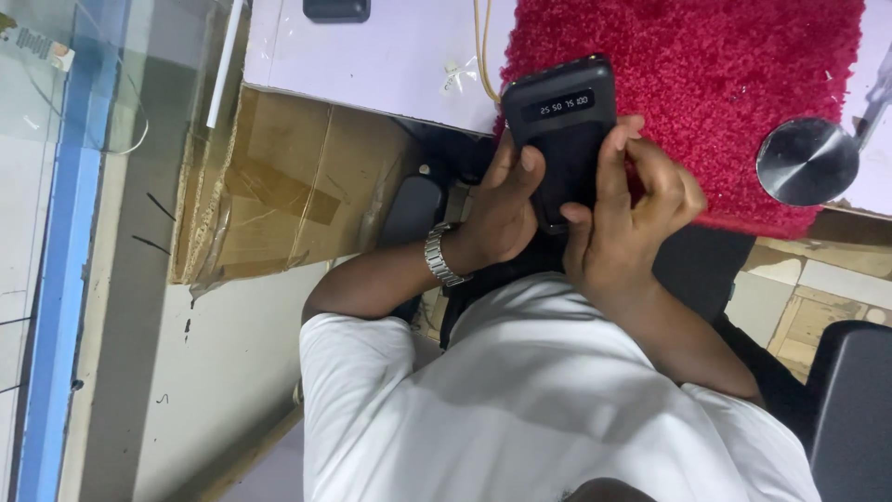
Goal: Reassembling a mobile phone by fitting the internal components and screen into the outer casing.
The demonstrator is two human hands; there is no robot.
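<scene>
Black device [564, 125] gripped by both hands: left hand [502, 209], right hand [632, 218]; red rug [706, 84] beneath.

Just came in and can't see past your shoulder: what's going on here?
A person in a white shirt holds a black device with a small lit display in both hands over the edge of a red rug. The left hand, a metal watch at its wrist, cradles it; the right hand fingers its lower end.

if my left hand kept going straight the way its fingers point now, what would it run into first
Probably the red shaggy mat. The left hand, gripping the black device, points up the picture toward it; depth is unclear.
</scene>
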